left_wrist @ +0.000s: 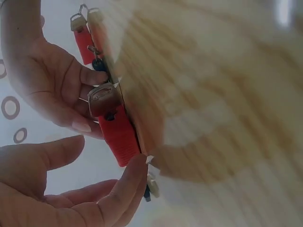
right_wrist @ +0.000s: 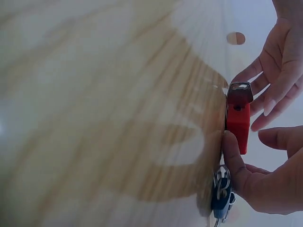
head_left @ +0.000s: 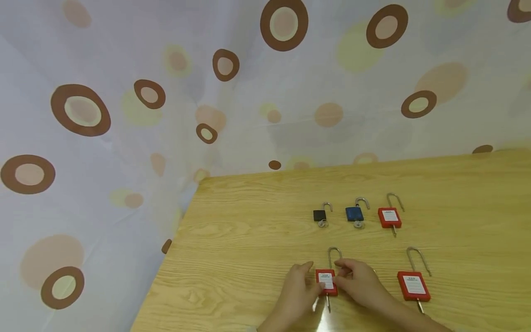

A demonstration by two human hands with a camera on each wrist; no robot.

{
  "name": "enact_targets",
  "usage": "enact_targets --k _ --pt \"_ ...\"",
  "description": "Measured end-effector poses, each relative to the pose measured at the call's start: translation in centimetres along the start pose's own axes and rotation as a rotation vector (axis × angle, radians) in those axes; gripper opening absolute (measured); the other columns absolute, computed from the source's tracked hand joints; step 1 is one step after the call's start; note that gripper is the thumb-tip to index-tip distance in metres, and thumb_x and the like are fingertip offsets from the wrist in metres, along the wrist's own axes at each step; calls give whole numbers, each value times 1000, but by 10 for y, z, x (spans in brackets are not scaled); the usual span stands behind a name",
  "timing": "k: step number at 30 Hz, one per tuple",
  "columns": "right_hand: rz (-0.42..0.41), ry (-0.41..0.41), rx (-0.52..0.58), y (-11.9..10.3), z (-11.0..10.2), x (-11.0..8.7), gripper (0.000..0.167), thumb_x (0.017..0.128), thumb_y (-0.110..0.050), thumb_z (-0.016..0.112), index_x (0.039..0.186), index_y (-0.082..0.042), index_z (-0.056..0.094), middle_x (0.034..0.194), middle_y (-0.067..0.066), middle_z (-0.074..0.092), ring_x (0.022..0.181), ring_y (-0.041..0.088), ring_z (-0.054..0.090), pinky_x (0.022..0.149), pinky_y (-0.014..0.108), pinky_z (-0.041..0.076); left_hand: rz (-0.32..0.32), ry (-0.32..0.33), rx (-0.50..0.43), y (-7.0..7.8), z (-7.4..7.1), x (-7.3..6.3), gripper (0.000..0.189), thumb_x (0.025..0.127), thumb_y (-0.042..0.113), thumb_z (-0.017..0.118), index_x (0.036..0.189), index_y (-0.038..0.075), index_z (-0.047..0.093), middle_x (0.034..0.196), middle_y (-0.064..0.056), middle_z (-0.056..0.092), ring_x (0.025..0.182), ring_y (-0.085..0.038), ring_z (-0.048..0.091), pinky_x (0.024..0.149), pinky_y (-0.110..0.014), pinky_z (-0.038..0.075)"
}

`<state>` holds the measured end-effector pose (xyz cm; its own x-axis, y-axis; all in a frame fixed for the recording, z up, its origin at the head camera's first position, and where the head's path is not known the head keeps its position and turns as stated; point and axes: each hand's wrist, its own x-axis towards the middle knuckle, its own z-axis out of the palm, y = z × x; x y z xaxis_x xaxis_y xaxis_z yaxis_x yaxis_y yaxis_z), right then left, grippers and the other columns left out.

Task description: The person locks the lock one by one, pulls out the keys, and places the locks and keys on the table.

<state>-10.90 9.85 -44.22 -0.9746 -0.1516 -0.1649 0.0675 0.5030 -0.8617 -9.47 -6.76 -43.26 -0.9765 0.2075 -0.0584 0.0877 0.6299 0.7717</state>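
Observation:
A red padlock point(head_left: 325, 277) with a white label lies flat on the wooden table, its long shackle swung open and a key in its bottom. My left hand point(head_left: 295, 291) is at its left side, with a fingertip point(left_wrist: 138, 163) touching or very near the red body. From the right comes my right hand point(head_left: 365, 282), a fingertip point(right_wrist: 229, 138) against the body's edge. Both thumbs stand a little off the padlock in the wrist views, and the fingers of both hands are loosely bent around it.
Behind lie a small black padlock point(head_left: 319, 216), a blue padlock point(head_left: 354, 214) and a red padlock point(head_left: 389, 217), all with raised shackles. Another red padlock point(head_left: 414, 286) lies to the right. A dotted curtain point(head_left: 249, 101) borders the table's point(head_left: 232, 230) back and left.

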Motion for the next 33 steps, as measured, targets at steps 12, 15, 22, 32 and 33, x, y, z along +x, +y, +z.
enact_targets --k 12,15,22,32,33 --pt "50 31 -71 -9 16 5 28 75 -5 69 100 9 65 79 3 65 73 12 55 62 25 48 -54 7 -186 0 3 3 25 77 -9 64 100 -17 63 73 -14 66 63 -6 54 52 -15 45" --pt "43 49 -93 -11 20 4 27 74 -4 70 98 8 65 79 3 64 76 13 56 64 28 49 -81 17 -196 1 3 3 20 77 -11 64 96 -16 64 74 -14 67 65 -8 57 53 -16 47" --pt "27 91 -99 -10 23 1 20 73 -4 72 89 2 62 77 3 56 72 14 49 62 26 42 -112 54 -176 4 6 6 17 72 -11 69 89 -14 64 74 -13 65 65 -8 56 54 -17 48" --pt "19 104 -84 -11 24 -2 17 74 -2 71 85 -2 59 75 2 58 69 13 47 59 23 40 -101 109 -181 5 9 9 13 70 -10 71 81 -12 65 68 -11 66 61 -9 59 53 -17 50" --pt "17 108 -87 -11 25 -3 17 74 -1 71 86 -2 59 75 1 58 69 12 47 59 23 39 -96 118 -182 5 9 9 12 70 -10 71 80 -12 65 67 -12 66 60 -9 59 52 -17 50"
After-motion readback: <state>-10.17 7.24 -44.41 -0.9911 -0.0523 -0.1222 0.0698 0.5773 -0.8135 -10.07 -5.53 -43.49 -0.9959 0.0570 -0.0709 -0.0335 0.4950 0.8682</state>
